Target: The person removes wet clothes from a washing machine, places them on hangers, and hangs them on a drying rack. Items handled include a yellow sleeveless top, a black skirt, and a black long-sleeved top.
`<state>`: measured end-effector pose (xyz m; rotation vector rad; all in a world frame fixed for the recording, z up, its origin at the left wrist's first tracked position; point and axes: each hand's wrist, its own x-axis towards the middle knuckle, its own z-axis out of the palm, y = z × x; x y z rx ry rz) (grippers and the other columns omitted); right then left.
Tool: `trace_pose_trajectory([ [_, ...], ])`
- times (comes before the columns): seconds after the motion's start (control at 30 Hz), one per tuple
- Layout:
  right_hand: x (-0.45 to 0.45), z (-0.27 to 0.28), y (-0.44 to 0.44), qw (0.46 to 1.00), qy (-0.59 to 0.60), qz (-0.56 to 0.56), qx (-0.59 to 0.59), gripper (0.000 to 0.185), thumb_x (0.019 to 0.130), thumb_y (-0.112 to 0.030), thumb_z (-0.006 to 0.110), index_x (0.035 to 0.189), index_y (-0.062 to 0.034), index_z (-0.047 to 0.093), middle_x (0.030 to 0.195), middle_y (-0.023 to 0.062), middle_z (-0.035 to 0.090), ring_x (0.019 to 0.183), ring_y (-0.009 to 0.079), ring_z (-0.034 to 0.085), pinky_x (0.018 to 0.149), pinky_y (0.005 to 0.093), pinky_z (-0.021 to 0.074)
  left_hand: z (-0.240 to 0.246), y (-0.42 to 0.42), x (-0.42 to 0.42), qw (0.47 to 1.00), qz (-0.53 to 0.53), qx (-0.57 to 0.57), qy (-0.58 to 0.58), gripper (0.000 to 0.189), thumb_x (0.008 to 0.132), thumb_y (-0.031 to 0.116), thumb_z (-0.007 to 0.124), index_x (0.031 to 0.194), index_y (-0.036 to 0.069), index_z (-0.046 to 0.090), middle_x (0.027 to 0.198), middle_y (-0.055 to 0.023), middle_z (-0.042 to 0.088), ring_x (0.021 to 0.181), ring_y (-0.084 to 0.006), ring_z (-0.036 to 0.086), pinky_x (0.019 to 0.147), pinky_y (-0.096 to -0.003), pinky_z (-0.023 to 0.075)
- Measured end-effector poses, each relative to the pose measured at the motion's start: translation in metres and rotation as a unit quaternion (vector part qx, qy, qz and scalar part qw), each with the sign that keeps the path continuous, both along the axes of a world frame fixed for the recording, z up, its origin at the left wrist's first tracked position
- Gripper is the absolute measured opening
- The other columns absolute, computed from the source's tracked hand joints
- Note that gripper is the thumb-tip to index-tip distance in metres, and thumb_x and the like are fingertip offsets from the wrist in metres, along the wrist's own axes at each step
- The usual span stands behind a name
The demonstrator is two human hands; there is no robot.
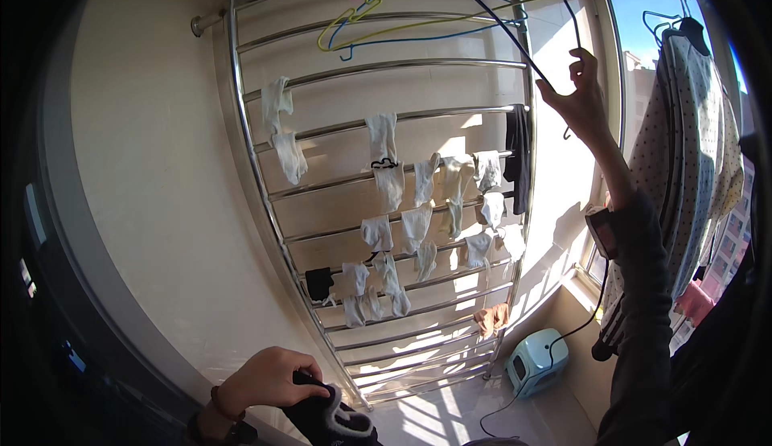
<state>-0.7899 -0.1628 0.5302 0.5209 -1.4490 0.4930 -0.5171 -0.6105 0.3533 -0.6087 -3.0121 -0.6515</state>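
Note:
My left hand (271, 379), at the bottom left, pinches the edge of a black cloth garment (313, 419) with a fuzzy grey-white trim. Its lower part runs out of the picture. Raised at the upper right, my right hand (576, 99) grips a dark wire clothes hanger (497, 21) between thumb and fingers. The top of that hanger lies beyond the picture's edge. Left of it, a yellow hanger (410, 28) and a blue hanger (422, 40) hang in front of the rack's upper bars.
A metal ladder-like drying rack (386, 72) stands against the wall, with several light socks (381, 135) and dark socks (517, 162) over its bars. Dotted clothes (693, 114) hang by the window. A pale blue plastic stool (540, 361) and a cable (582, 328) are at the lower right.

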Motion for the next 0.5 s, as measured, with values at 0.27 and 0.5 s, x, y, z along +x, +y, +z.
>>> trace_pose_trajectory([
  [0.27, 0.088, -0.311, -0.046, 0.96, -0.261, 0.104, 0.0, 0.099, 0.049, -0.027, 0.09, 0.126, 0.0023, 0.035, 0.103, 0.0164, 0.052, 0.094, 0.0289, 0.057, 0.084, 0.0385, 0.048, 0.05, 0.0, 0.002, 0.939, 0.002, 0.099, 0.329, 0.015, 0.075, 0.01, 0.075, 0.08, 0.002, 0.064, 0.076, -0.0068, 0.065, 0.069, -0.0188, 0.063, 0.063, -0.0282, 0.0505],
  [0.5, 0.119, -0.409, -0.085, 0.937, -0.305, 0.168, -0.042, 0.106, 0.055, -0.03, 0.089, 0.133, 0.0034, 0.026, 0.112, 0.0163, 0.042, 0.098, 0.0264, 0.051, 0.085, 0.0357, 0.0471, 0.071, 0.015, -0.003, 0.933, 0.007, 0.158, 0.323, 0.015, 0.083, 0.009, 0.069, 0.09, 0.002, 0.057, 0.081, -0.007, 0.064, 0.075, -0.0151, 0.064, 0.072, -0.0255, 0.0505],
])
